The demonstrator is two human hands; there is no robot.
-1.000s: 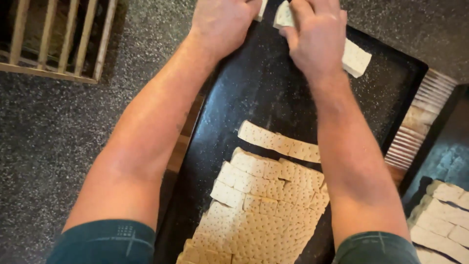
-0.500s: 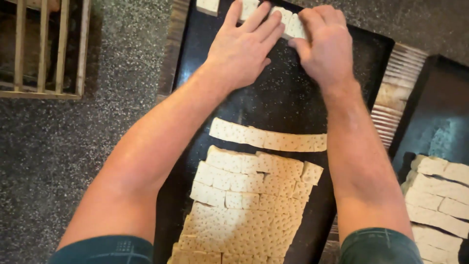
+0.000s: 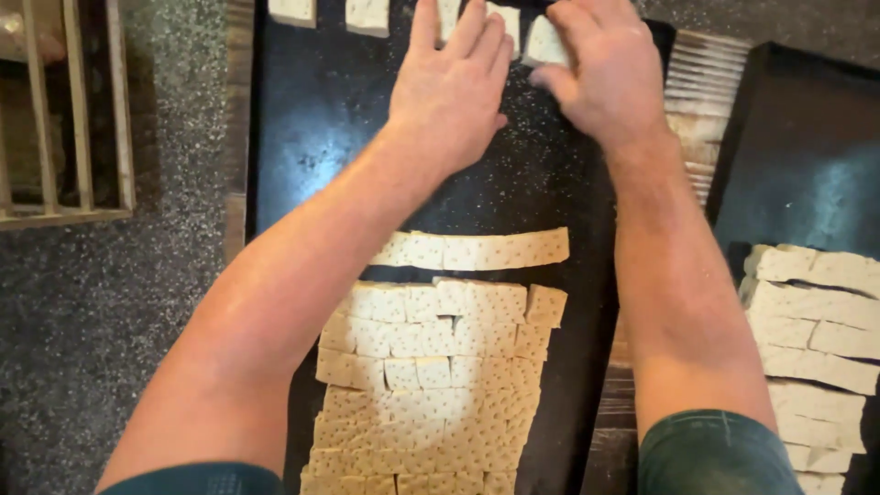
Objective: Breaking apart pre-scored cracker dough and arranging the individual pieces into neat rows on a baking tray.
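A black baking tray (image 3: 321, 119) lies lengthwise in front of me. My left hand (image 3: 451, 82) rests flat near its far end, fingers spread over pale dough squares (image 3: 504, 23). My right hand (image 3: 600, 69) is beside it, fingertips pinching one dough square (image 3: 543, 44). More single squares (image 3: 367, 14) sit in a row along the far edge. A loose strip of dotted dough (image 3: 472, 249) lies across the tray's middle. Below it sits a cut sheet of dotted dough pieces (image 3: 431, 385), still packed together.
A second black tray (image 3: 807, 137) stands at the right with stacked dough strips (image 3: 816, 321). A wooden slatted rack (image 3: 69, 119) is at the upper left on the speckled dark surface (image 3: 137, 302). Wooden slats (image 3: 697, 82) show between the trays.
The view has shifted so the tray's far edge shows. Both hands have moved along the far row, my left hand now flat over the squares, my right pinching one.
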